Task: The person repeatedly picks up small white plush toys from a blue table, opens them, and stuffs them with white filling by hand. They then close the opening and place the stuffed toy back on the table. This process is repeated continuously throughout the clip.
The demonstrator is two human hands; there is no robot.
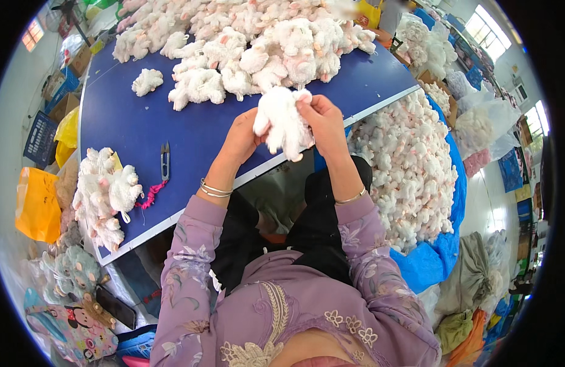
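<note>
A white plush toy (pixel 282 125) with small pinkish parts hangs between my two hands, just over the near edge of the blue table (pixel 233 131). My left hand (pixel 243 136) grips its left side, the fingertips partly hidden behind the fur. With thumb and fingers pinched, my right hand (pixel 322 122) holds its upper right side. Beyond my hands lies a big heap of similar plush toys (pixel 258 46), and a single one (pixel 147 82) lies apart from it. Thread snips (pixel 165 162) with a pink cord (pixel 151 194) rest left of my left hand.
A smaller pile of plush toys (pixel 105 196) sits at the table's left corner. On my right stands a large blue sack (pixel 457 202) full of plush toys. An orange bag (pixel 38 205) and grey plush toys (pixel 81 272) are beyond the left edge.
</note>
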